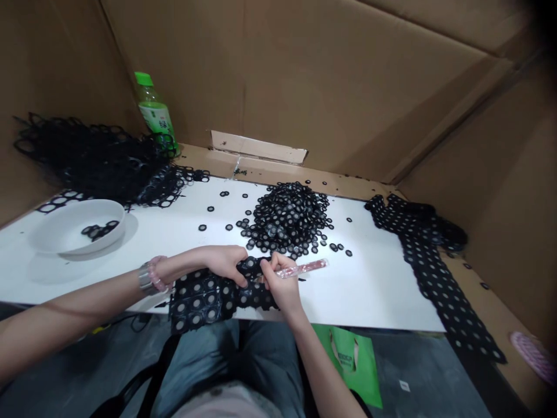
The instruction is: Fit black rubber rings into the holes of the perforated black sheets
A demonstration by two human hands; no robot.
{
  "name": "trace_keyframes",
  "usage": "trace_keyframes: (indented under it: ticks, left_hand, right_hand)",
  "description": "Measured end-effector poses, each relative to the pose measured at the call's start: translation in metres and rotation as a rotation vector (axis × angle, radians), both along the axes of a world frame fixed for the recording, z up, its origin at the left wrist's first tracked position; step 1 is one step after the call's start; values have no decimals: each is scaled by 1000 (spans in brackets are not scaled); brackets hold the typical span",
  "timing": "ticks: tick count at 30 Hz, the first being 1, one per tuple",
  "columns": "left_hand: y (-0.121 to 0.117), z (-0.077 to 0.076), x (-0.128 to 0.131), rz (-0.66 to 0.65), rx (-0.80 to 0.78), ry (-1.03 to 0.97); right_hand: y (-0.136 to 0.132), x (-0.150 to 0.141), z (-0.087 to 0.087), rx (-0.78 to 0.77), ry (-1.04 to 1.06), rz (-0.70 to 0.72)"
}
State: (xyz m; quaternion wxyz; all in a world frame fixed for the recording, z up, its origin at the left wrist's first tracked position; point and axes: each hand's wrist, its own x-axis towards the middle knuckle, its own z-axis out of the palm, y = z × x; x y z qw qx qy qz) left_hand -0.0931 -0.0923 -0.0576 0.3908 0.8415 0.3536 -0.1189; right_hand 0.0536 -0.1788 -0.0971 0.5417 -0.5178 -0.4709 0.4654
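Note:
A black perforated sheet (198, 296) with rows of pale round spots lies at the table's front edge, partly hanging over it. My left hand (226, 264) grips the sheet's upper edge between thumb and fingers. Close beside it, my right hand (281, 281) is closed around a pen-like tool (304, 267) with a reddish handle in clear wrap. The tool's tip is down at the sheet, hidden by my fingers. Just beyond my hands rises a heap of small black rings (291, 217) with pale centres, several of them scattered around it.
A white bowl (52, 232) with a few rings stands left. Behind it are a tangle of black mesh scraps (100, 157) and a green-capped bottle (156, 113). Another long spotted strip (439, 278) hangs over the right edge. Cardboard walls (304, 87) enclose the white table (374, 290).

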Motion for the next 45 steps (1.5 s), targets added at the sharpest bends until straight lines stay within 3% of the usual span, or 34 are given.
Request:
trace_keyframes:
  ticks: [7,13,20,39,45]
  left_hand:
    - [-14,7,6,-31,90,96]
    - [-16,1,0,-33,-93,-30]
    - [-12,-6,-6,-63,-191,-135]
    - [-15,-10,-7,11,-347,-281]
    - [-17,-14,-12,50,-526,-385]
  right_hand:
    - [-2,2,-7,-8,13,-42]
    - [-1,6,-6,12,-38,-58]
    - [-8,2,-7,61,-288,101]
    - [-8,-2,-7,183,-489,89]
    - [-9,-7,-10,240,-625,102]
